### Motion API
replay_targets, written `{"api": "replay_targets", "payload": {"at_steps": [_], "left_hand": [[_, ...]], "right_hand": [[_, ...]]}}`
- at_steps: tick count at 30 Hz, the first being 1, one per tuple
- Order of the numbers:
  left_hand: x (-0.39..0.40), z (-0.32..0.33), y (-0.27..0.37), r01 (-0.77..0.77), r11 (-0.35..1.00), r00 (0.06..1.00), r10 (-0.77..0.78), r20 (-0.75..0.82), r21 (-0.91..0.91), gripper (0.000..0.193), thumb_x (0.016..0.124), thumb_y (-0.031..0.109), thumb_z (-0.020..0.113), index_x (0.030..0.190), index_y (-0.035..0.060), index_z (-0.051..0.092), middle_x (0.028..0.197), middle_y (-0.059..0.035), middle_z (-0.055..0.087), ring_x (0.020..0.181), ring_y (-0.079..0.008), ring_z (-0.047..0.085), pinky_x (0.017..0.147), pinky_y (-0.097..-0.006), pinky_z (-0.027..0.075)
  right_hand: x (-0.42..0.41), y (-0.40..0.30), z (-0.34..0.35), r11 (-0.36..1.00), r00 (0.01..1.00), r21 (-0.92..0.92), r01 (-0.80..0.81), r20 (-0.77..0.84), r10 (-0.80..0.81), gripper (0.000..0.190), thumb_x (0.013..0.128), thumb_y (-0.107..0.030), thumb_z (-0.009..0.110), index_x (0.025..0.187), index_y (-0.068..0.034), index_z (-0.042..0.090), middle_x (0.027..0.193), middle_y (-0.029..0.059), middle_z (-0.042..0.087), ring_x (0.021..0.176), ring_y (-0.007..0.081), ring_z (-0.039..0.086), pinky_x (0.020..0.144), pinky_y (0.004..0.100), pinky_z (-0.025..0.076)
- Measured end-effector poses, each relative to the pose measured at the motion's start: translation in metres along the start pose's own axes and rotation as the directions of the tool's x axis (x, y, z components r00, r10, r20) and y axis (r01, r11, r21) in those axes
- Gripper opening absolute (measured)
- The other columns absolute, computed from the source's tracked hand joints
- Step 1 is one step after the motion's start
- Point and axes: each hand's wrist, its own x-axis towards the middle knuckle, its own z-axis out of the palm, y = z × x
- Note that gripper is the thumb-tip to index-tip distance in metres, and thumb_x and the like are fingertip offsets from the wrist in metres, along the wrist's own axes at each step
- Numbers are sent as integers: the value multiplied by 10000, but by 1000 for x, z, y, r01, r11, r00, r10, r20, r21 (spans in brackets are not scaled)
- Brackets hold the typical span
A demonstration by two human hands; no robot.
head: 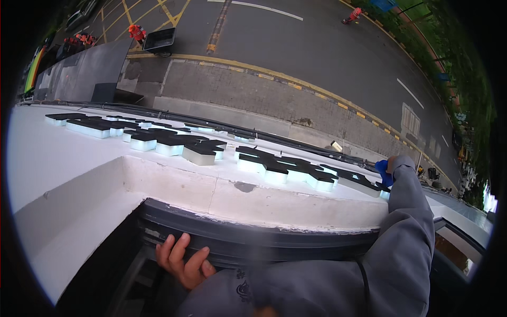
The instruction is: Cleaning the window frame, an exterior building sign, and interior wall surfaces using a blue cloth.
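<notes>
My right arm reaches out over a dark window frame (253,241) and down the outside wall. My right hand (391,163), mostly hidden by the sleeve cuff, grips a blue cloth (382,170). The cloth is at the right end of a row of raised sign letters (285,166) with black faces and glowing white sides. Inside the opening, my left hand (184,263) has its fingers spread, the tips at the frame's inner edge; it holds nothing.
A white ledge (245,202) with chipped paint lies outside the frame. Black cables (190,119) run along the wall beyond the letters. Far below are a paved sidewalk (237,89) and a road (309,47). A person (137,33) in orange stands by a black cart (160,40).
</notes>
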Motion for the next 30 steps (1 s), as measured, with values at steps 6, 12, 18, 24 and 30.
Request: {"api": "replay_targets", "payload": {"at_steps": [6, 12, 18, 24, 30], "left_hand": [[-6, 12, -13, -54, 998, 996, 57, -71, 39, 294, 885, 365, 405, 800, 169, 607, 1057, -124, 611, 1149, -338, 462, 1022, -549, 240], [-13, 0, -16, -39, 998, 999, 40, -13, 46, 273, 885, 367, 423, 814, 187, 615, 1064, -112, 598, 1147, -341, 454, 1008, -563, 240], [-11, -6, -12, -30, 1000, 998, 30, 53, 9, 212, 871, 357, 481, 865, 222, 645, 1083, -90, 591, 1147, -312, 446, 1034, -511, 218], [-6, -4, -3, -2, 1000, 998, 1, 61, 5, 212, 863, 354, 499, 835, 224, 663, 1078, -70, 605, 1140, -286, 452, 1034, -490, 222], [-12, 0, -4, 2, 1000, 1000, -2, -10, 26, 187, 855, 347, 519, 830, 237, 669, 1063, -15, 625, 1125, -251, 471, 1017, -478, 261]], "right_hand": [[11, -178, -69, 738, 803, 317, 596, -217, -555, 376, 826, -364, 614, 1123, -134, 641, 1054, 144, 664, 989, 307, 624, 871, 404, 460], [-171, -382, -226, 65, 183, 247, 967, -493, -850, 312, 862, -322, 591, 1099, -121, 627, 1086, 129, 644, 988, 281, 613, 846, 363, 471], [-253, -388, -307, -797, -42, 431, 423, -869, -493, 311, 902, -220, 614, 1184, -93, 584, 1102, 52, 630, 1014, 157, 551, 929, 297, 416], [-187, -413, -249, -191, -67, 199, 961, -503, -862, 453, 887, -402, 568, 1283, -185, 527, 1239, 128, 582, 1152, 286, 533, 997, 374, 373], [-45, -321, -153, 642, 645, -194, 742, -57, -762, 467, 813, -412, 634, 1215, -177, 602, 1147, 119, 638, 1070, 299, 594, 915, 392, 450]]}}
